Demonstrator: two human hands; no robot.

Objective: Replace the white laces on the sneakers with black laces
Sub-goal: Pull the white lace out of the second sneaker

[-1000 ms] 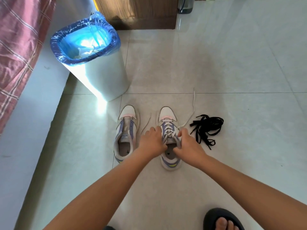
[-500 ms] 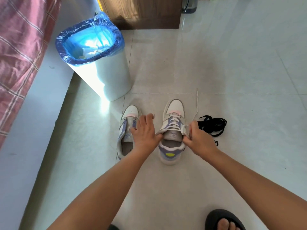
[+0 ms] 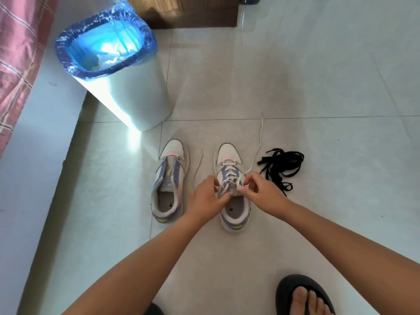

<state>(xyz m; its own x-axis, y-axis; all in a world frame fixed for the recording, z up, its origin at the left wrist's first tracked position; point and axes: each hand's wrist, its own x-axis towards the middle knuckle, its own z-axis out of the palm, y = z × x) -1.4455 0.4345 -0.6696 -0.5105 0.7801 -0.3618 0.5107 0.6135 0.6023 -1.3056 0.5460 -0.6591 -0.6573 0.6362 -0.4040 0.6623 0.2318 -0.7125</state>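
Two white and purple sneakers stand side by side on the tiled floor. The left sneaker (image 3: 170,180) has no lace. The right sneaker (image 3: 231,178) carries a white lace (image 3: 259,142) whose loose ends trail out on both sides. My left hand (image 3: 205,196) pinches the lace at the upper eyelets on the shoe's left side. My right hand (image 3: 261,192) pinches the lace on the right side by the tongue. A tangle of black laces (image 3: 281,167) lies on the floor just right of the right sneaker.
A white bin (image 3: 127,87) lined with a blue bag stands behind the sneakers on the left. A bed edge with a pink checked cover (image 3: 20,55) runs along the left. A wooden cabinet (image 3: 186,12) stands at the back. My foot in a black slipper (image 3: 304,296) is at bottom right.
The right sneaker, tipped up half a second ago, lies flat on the floor again. Both hands have moved in onto the lace at the upper eyelets.
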